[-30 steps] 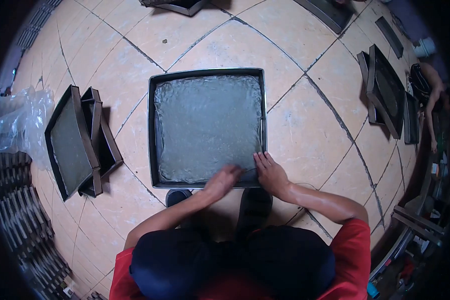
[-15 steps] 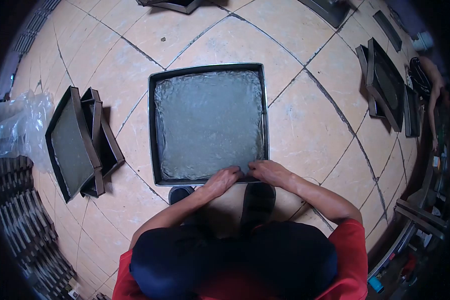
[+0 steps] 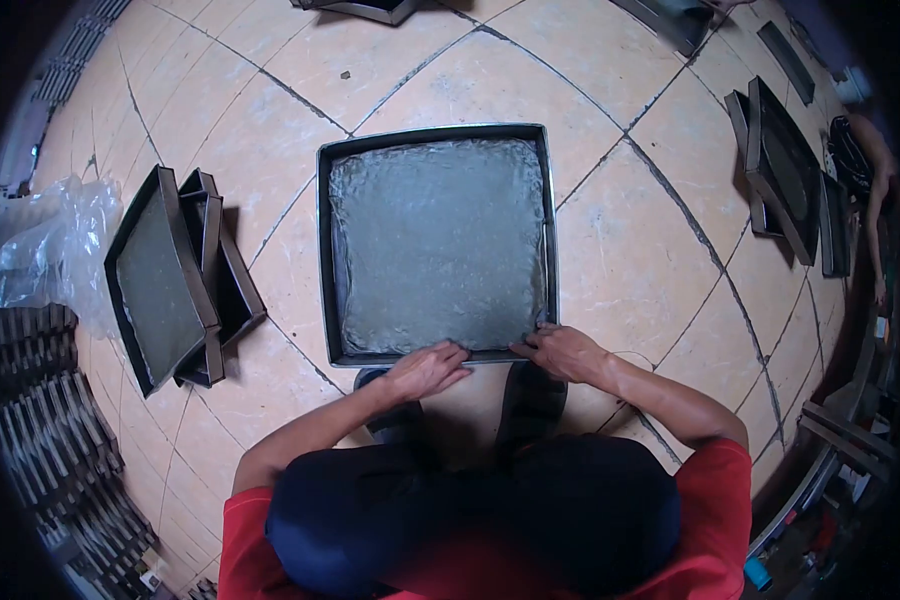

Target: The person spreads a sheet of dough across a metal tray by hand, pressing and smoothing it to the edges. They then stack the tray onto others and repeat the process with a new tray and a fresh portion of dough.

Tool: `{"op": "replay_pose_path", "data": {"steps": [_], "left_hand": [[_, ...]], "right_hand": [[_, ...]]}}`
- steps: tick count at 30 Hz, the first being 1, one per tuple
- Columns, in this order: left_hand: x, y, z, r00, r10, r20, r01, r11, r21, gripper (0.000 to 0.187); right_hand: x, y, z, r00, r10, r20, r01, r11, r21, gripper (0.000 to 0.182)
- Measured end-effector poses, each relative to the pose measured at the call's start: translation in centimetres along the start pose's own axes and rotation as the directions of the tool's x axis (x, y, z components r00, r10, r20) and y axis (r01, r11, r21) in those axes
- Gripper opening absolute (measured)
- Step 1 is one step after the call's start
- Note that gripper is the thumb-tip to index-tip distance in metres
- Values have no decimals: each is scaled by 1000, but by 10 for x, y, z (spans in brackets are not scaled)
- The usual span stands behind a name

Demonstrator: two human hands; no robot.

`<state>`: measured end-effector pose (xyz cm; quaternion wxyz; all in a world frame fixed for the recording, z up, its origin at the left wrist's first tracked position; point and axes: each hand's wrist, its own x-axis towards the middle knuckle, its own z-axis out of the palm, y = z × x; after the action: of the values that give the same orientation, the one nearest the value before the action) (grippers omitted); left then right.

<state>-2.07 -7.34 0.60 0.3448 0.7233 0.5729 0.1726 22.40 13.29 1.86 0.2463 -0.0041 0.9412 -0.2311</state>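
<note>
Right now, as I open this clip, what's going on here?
A person is working with both bare hands at the near edge of a tray on the tiled floor. The left hand is around the middle of that edge, the right hand by the near right corner. A grey layer covers most of the tray's bottom, its edges rough. Whether the fingers pinch anything is hard to tell. More trays are off to the left.

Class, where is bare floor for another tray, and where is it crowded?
Bare tiles lie between the central tray and the right trays; a narrower strip borders the left trays. Crowded: the left edge, with plastic and dark stacks.
</note>
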Motion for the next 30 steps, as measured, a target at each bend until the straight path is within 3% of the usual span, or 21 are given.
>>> {"op": "replay_pose_path", "data": {"steps": [1,4,7,10,14,15,18,19,22,24,25,26,28,30], "left_hand": [[-4,3,-1,999,-43,5,43,998,-36,37],[-11,0,-12,979,-204,-20,197,964,-176,45],[-16,0,-25,975,-186,118,203,966,-161,42],[-16,-4,-39,935,-354,-12,337,901,-272,39],[-31,-12,-35,942,-327,77,335,899,-281,40],[-22,-3,-57,904,-401,150,428,852,-301,37],[-17,-20,-61,929,-368,41,362,879,-310,36],[-14,-32,-61,948,-296,-114,257,927,-273,31],[1,-76,-98,866,-221,-449,237,971,-23,14],[2,-121,-129,820,-101,-564,320,897,305,16],[-1,-130,-146,808,-189,-558,399,872,283,18],[-6,-148,-145,805,-97,-585,416,796,440,18],[-8,-148,-151,906,-196,-374,371,795,480,25],[2,-116,-137,898,-110,-426,307,851,427,26]], "right_hand": [[-1,-3,-6,999,-44,15,46,992,-121,45],[0,-21,-22,998,52,-47,-54,997,-52,61],[16,-38,-30,987,152,-44,-156,983,-93,65],[55,-53,3,933,77,-352,-28,989,142,60],[93,-69,33,887,-9,-462,96,981,166,41],[93,-73,36,896,10,-444,82,979,189,37],[96,-69,39,906,-6,-424,79,985,154,30],[94,-67,41,909,-20,-417,83,988,133,28],[92,-38,37,885,-97,-455,162,981,106,23],[78,3,12,900,-109,-422,190,970,155,17],[72,29,2,938,-20,-347,87,980,178,18],[66,54,-8,961,72,-268,-19,980,197,18],[44,83,-49,907,252,-337,-179,956,233,24],[29,83,-77,659,313,-685,-385,921,50,29]]}}
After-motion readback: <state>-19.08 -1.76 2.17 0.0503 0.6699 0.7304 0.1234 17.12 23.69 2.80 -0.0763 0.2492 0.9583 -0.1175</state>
